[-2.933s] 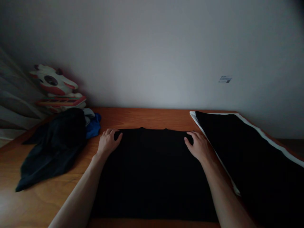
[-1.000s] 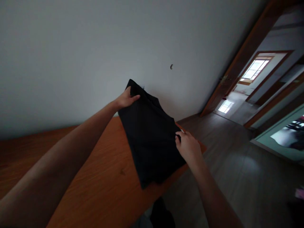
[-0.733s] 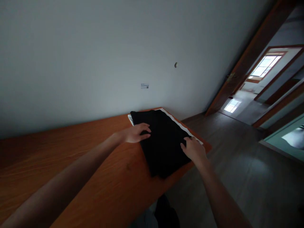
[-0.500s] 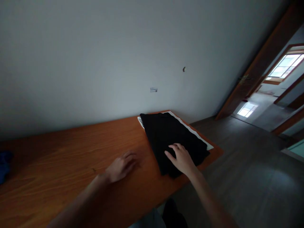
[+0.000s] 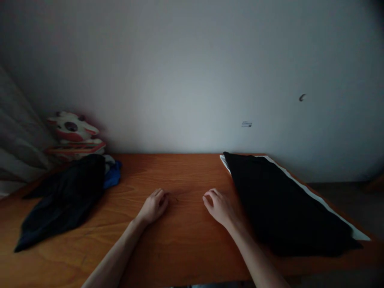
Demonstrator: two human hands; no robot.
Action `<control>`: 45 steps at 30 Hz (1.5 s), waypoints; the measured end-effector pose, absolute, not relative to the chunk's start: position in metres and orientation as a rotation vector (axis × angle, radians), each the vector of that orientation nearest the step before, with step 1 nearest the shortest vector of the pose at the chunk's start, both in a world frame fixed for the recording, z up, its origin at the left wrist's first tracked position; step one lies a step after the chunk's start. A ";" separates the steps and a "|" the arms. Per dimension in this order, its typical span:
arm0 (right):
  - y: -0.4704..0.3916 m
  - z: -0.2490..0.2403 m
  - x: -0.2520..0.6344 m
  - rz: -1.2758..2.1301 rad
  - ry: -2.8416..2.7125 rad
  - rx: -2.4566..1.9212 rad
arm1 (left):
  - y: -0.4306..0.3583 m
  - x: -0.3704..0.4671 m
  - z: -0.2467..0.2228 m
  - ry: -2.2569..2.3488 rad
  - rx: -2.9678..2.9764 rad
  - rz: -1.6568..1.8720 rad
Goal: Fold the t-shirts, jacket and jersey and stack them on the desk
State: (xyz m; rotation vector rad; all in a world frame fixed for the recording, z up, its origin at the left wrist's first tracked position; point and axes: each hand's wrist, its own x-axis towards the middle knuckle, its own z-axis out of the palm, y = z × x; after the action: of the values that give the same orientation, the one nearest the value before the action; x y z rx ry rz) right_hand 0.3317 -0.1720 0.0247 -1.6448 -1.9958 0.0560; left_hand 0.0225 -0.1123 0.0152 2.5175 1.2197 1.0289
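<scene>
Both your left hand (image 5: 152, 207) and right hand (image 5: 219, 208) are left of the flat black cloth (image 5: 285, 208), fingers part-open, loosely curled, empty.

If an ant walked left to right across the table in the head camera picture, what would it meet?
Crumpled dark cloth → blue cloth → left hand → right hand → flat black cloth.

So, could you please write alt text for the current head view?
A person's left hand and right hand, loosely curled with nothing visible in them, are over a wooden table. Flat black cloth over white cloth lies to the right; a crumpled dark cloth heap and a cow-like toy are at the left.
</scene>
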 end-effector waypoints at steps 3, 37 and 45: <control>-0.147 0.024 0.291 0.089 -2.100 -1.586 | -0.113 0.023 0.013 1.260 2.340 1.111; -0.103 -0.021 0.270 0.612 -1.607 -1.352 | -0.089 -0.076 0.030 0.450 0.111 2.055; -0.099 -0.029 0.274 0.618 -1.618 -1.380 | -0.077 -0.123 0.020 0.677 0.018 2.281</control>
State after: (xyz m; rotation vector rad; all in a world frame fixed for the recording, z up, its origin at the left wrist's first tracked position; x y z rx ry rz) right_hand 0.2742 -0.0992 -0.0291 -1.3803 -1.6175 0.6183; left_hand -0.1234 -0.0767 0.0203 0.0182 0.6769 2.2812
